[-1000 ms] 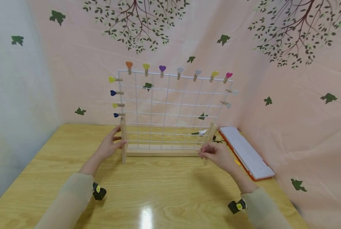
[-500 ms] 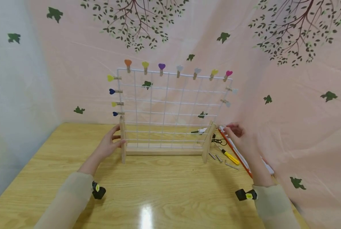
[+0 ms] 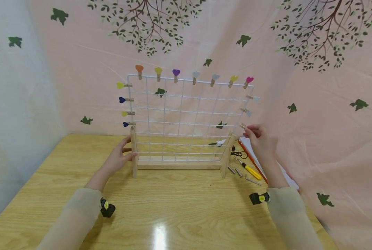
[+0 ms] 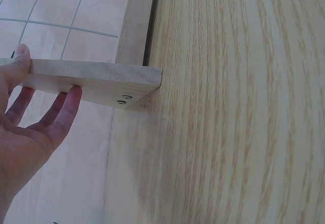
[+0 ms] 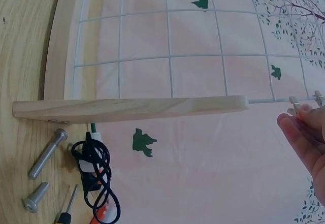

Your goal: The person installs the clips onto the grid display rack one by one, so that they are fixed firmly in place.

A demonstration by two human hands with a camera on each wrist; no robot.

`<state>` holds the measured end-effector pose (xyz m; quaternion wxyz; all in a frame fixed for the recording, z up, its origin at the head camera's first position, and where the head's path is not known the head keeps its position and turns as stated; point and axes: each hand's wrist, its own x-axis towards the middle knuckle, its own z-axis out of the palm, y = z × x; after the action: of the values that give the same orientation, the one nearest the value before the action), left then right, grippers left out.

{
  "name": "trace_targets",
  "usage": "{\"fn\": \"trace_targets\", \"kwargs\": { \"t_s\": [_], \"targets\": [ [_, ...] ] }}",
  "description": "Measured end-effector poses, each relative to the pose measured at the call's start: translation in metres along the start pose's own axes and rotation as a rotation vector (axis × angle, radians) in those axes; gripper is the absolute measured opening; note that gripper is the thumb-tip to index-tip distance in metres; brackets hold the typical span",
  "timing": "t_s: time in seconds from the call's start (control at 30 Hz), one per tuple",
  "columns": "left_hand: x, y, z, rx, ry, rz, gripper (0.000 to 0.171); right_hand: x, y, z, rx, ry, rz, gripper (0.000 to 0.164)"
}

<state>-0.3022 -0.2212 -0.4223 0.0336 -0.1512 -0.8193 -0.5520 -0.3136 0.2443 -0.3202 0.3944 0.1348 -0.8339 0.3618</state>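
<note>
A white wire grid point(image 3: 180, 113) stands upright in a wooden stand, with small heart-topped clothespins along its top and both sides. My left hand point(image 3: 118, 158) grips the stand's left wooden post point(image 4: 96, 76), thumb on one face and fingertips against the outer face. At the grid's right edge, just above the right wooden post point(image 5: 152, 108), my right hand point(image 3: 261, 142) pinches a small wooden clothespin point(image 3: 242, 125) between thumb and fingers. Its tip is right at the edge wire, and the fingers hide its heart end. Two pale-hearted clothespins sit above it, the lower one point(image 3: 246, 111) closest.
Right of the stand lie a yellow-handled screwdriver point(image 3: 251, 172), several metal bolts point(image 5: 48, 154) and a coiled black cable point(image 5: 99, 168). A long white case with a red-orange edge point(image 3: 289, 177) lies behind my right forearm. Pink printed fabric point(image 3: 329, 139) hangs behind the wooden table point(image 3: 173, 208).
My right hand has moved from low at the right post, out over the white case, then back left to the grid's right edge with the clothespin. My left hand keeps its hold.
</note>
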Motion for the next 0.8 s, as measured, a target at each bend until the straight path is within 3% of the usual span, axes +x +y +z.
{"fn": "trace_targets", "kwargs": {
  "t_s": [0.47, 0.8],
  "targets": [
    [0.001, -0.003, 0.002, 0.032, 0.016, -0.002, 0.069, 0.012, 0.003, 0.014, -0.036, 0.0, -0.065, 0.013],
    [0.002, -0.003, 0.001, 0.035, 0.017, -0.017, 0.07, 0.012, 0.0, 0.011, -0.061, 0.01, -0.043, 0.022]
  ]
}}
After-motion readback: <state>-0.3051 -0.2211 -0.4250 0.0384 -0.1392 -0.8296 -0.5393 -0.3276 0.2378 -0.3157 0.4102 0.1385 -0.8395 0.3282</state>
